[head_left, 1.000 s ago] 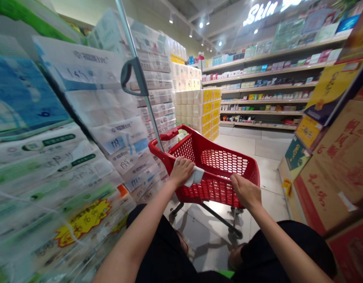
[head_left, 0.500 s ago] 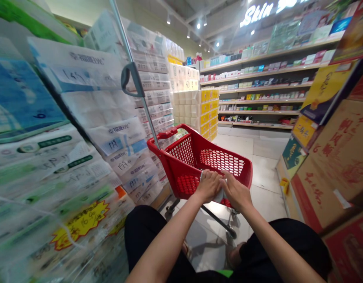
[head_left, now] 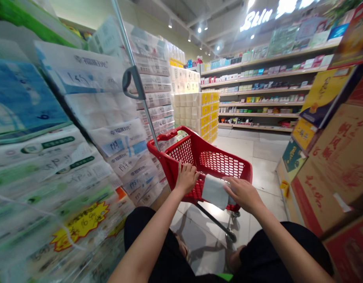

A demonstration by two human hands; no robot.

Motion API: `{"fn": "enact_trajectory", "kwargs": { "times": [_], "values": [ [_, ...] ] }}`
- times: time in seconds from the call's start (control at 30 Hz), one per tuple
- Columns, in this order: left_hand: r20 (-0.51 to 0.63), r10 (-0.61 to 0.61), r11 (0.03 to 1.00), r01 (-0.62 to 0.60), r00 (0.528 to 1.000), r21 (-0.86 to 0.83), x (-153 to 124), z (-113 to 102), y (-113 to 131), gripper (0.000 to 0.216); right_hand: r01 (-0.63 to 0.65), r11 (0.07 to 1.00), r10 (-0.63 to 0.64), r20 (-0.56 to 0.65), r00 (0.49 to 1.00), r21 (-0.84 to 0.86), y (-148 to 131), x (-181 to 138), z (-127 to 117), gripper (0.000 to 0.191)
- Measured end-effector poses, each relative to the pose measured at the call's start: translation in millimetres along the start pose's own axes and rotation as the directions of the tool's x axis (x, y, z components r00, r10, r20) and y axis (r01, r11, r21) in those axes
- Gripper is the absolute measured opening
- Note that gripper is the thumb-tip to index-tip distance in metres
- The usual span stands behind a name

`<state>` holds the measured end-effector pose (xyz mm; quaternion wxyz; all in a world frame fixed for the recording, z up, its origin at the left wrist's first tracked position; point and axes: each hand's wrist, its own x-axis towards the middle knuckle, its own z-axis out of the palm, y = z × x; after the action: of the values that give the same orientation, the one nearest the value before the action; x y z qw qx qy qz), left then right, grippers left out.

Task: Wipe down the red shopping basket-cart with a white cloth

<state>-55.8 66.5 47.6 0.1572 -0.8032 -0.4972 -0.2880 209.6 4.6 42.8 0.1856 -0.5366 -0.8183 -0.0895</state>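
A small red shopping cart (head_left: 225, 159) with perforated plastic sides stands before my knees. A pale grey cloth (head_left: 215, 192) hangs spread over its near rim, partly outside the basket. My left hand (head_left: 186, 179) lies over the rim left of the cloth, its fingers bent around the edge. At the cloth's right edge, my right hand (head_left: 243, 192) touches the cloth and rim with fingers stretched out and thumb apart. My palms' undersides are hidden. A metal pole with a grey handle (head_left: 134, 82) rises from the cart's left end.
Tall stacks of wrapped tissue packs (head_left: 110, 118) line the left. Cardboard boxes (head_left: 331, 165) are piled on the right. Yellow-and-white packs (head_left: 196, 114) stand behind the cart, and stocked shelves (head_left: 258, 92) run along the back. Pale tiled floor (head_left: 264, 169) shows beside the cart.
My hands, close together on the bunched cloth before, have moved apart. The left slid left along the rim off the cloth, the right shifted slightly right. The cloth now shows spread out.
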Motion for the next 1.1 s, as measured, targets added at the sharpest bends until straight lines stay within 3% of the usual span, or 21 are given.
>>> {"fn": "enact_trajectory", "kwargs": {
  "times": [0.17, 0.3, 0.4, 0.6, 0.77, 0.9, 1.1],
  "values": [
    [-0.009, -0.012, 1.000, 0.013, 1.000, 0.020, -1, 10, 7, 0.021, -0.032, 0.991, 0.054, 0.175, 0.983, -0.127, -40, 41, 16, 0.038],
    [0.014, 0.007, 1.000, -0.007, 1.000, -0.005, -2, 10, 7, 0.017, 0.012, 0.979, 0.025, 0.174, 0.985, -0.204, -67, 72, 26, 0.031],
    [0.030, 0.025, 0.999, -0.024, 0.999, -0.047, -3, 8, 6, 0.015, 0.021, 0.977, 0.014, 0.163, 0.987, -0.212, -73, 76, 25, 0.025],
    [0.047, 0.053, 0.992, -0.047, 0.997, -0.118, -6, 0, 8, 0.018, 0.042, 0.970, -0.020, 0.096, 0.995, -0.241, -40, 30, 17, 0.024],
    [0.063, 0.080, 0.986, -0.070, 0.995, -0.151, -2, 0, 8, 0.019, 0.071, 0.966, -0.088, -0.058, 0.994, -0.248, 11, -27, 14, 0.025],
    [0.069, 0.083, 0.986, -0.072, 0.994, -0.149, 6, 9, 4, 0.019, 0.168, 0.967, -0.203, -0.186, 0.961, -0.190, 42, -59, 8, 0.024],
    [0.104, 0.096, 0.987, -0.081, 0.990, -0.140, 21, 20, 2, 0.025, 0.137, 0.976, -0.174, -0.224, 0.959, -0.171, 43, -67, 9, 0.021]
  ]
}}
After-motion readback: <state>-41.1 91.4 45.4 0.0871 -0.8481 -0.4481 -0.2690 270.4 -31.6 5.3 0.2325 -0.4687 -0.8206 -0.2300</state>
